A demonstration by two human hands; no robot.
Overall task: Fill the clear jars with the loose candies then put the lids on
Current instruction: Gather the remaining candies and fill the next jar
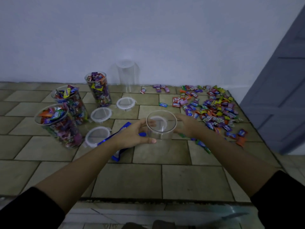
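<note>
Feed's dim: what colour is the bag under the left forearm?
The bag is bright blue, clearest in the head view.

A red wrapper [176, 102] at the left edge of the loose candies [214, 109] carries white lettering, set sideways, that reads "Relaxa". Parts of the same word show at odd angles on several purple and blue wrappers in that heap. A green wrapper [57, 114] atop the nearest full jar [57, 128] shows "Rela". The print on the blue bag [120, 152] is too blurred to read.
</note>
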